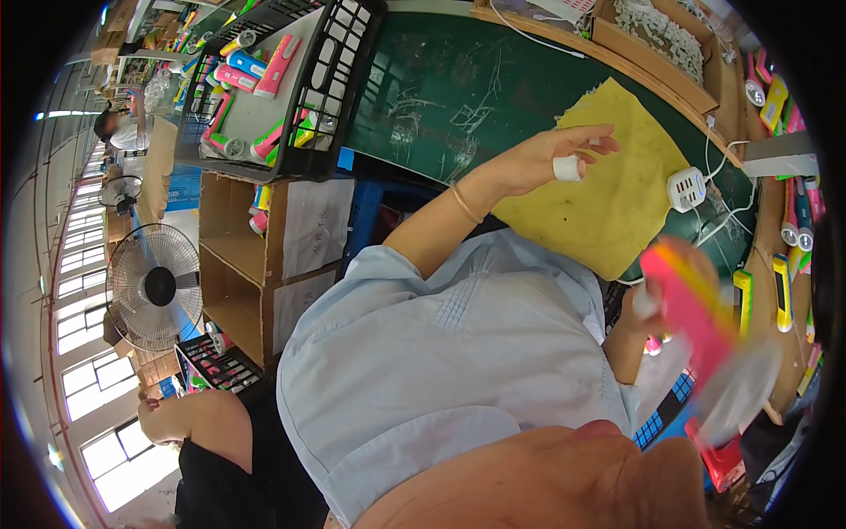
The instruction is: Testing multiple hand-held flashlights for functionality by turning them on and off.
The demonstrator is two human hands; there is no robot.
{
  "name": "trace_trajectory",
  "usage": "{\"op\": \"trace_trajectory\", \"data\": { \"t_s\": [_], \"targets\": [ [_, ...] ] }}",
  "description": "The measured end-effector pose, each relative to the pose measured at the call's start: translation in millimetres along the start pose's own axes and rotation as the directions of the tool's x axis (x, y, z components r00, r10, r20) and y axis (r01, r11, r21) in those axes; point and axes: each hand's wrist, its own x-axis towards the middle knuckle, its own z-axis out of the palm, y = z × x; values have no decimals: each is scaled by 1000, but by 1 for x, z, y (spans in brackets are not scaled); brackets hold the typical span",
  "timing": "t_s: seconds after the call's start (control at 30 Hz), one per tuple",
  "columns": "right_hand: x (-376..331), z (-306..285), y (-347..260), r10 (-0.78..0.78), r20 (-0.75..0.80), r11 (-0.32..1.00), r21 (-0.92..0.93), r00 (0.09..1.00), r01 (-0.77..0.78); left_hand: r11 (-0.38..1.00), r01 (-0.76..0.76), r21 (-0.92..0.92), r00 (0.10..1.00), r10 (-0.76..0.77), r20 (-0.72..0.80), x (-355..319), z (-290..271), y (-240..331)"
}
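Pink flashlight [689,309] wants a steady grip from the right hand [645,304] curled around it, left hand [551,163] open, empty, over yellow cloth [599,220].

- Pink-and-yellow torch [692,317]: smooth plastic by its look, though blurred.
- Yellow sheet [599,220]: soft, matt cloth, lightly speckled.
- Green surface [441,97]: smooth, somewhat glossy, with pale scuffs.
- Surface edging [529,33]: bare-looking wood.
- Crate [300,166]: black moulded plastic.
- Boxes [233,234]: matt brown cardboard, faced with white paper [313,225].
- Socket block [686,189]: smooth white plastic.
- Shirt [423,361]: matt light-blue cloth, creased.
- Fan guard [159,286]: thin wire, apparently metal.
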Motion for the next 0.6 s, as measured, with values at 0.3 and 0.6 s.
{"op": "trace_trajectory", "data": {
  "t_s": [0.3, 0.6],
  "targets": [
    [-16, 1, 55, 306, 488, 952, -148, 817, -268, 876, 97, -472, 966, -197, -167, 2, 31, -9],
    [-14, -20, 51, 386, 43, 922, 27, 922, -387, 761, 260, -594, 926, -371, -69, 41, 28, 12]
  ]
}}
